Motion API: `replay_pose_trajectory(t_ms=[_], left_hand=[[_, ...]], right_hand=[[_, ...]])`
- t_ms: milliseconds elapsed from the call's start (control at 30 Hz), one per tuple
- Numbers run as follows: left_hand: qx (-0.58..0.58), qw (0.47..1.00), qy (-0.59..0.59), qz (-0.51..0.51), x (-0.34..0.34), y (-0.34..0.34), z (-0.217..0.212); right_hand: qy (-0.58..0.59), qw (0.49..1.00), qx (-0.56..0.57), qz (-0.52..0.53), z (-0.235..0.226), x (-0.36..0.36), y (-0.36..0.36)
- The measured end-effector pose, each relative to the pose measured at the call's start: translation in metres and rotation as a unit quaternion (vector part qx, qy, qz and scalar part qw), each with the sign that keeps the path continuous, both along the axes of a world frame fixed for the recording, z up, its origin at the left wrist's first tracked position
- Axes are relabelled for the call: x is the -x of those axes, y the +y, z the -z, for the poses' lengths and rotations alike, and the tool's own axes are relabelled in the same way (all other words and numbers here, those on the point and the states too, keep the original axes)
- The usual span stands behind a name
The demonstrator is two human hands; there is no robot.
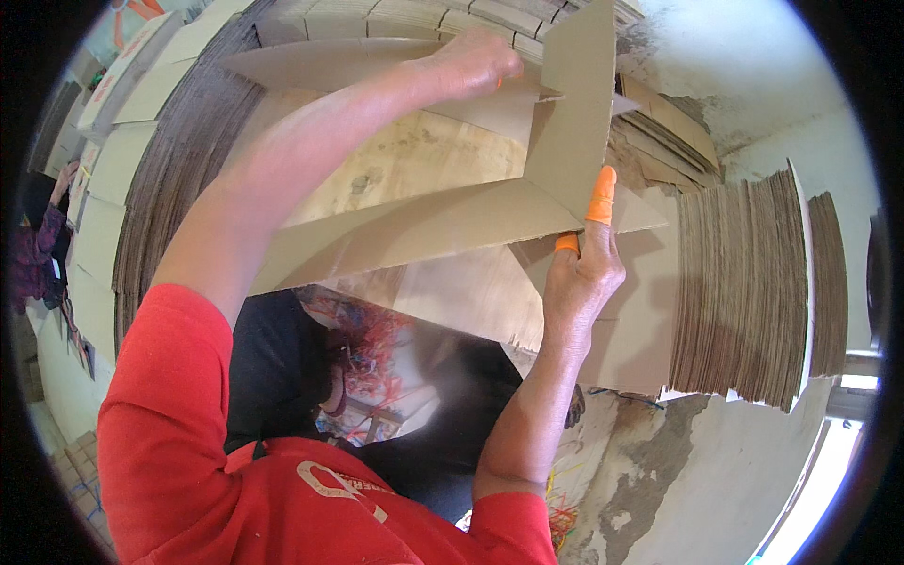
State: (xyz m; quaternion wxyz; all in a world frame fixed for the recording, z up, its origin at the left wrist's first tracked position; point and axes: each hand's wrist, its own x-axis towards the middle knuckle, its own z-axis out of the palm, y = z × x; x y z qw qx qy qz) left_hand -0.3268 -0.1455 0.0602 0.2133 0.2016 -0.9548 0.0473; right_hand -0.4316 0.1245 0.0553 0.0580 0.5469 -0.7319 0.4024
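Left hand: the left hand [476, 61] reached up and away from the body, fingers curled shut on the upper edge of the far cardboard strip [377, 66], where that strip met the upright cardboard piece [574, 113].
Right hand: the right hand [582, 273] was raised in front of the person, pinching the lower part of the upright cardboard piece; an orange finger cot [600, 196] covered the extended finger lying flat against it, and a second cot showed just below.
Upright cardboard piece: stood between the two hands, directly above the right hand and just right of the left, crossing both strips.
Near cardboard strip: the near cardboard strip [433, 231] ran leftward from the right hand's fingers, slanting down over the left forearm.
Wooden board: a pale wooden board [414, 160] lay behind the strips.
Stacks: a stack of flat cardboard sheets [744, 282] stood well right of the right hand; a curved cardboard stack [179, 141] rose at the left.
Clothing: red sleeves [169, 414] on both arms.
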Motion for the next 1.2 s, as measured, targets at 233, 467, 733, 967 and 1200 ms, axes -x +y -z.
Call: replay_pose_trajectory(t_ms=[233,467,733,967,1200], left_hand=[[-0.041,0.999,0.033,0.016,-0.013,0.028,-0.011],[-0.062,0.998,-0.003,0.014,-0.032,0.053,-0.014],[-0.084,0.996,0.005,0.014,-0.044,0.081,-0.006],[-0.055,0.998,0.03,0.009,-0.05,0.093,-0.016],[-0.062,0.998,0.014,0.029,-0.049,0.096,-0.01]], right_hand=[[0.024,1.0,-0.015,0.011,-0.006,-0.006,0.02],[0.032,0.999,-0.021,-0.006,-0.018,-0.026,0.045],[-0.016,1.0,-0.024,0.004,-0.044,-0.031,0.054],[-0.01,0.999,-0.035,-0.014,-0.043,-0.041,0.064],[-0.002,0.998,-0.07,-0.006,-0.05,-0.035,0.061]])
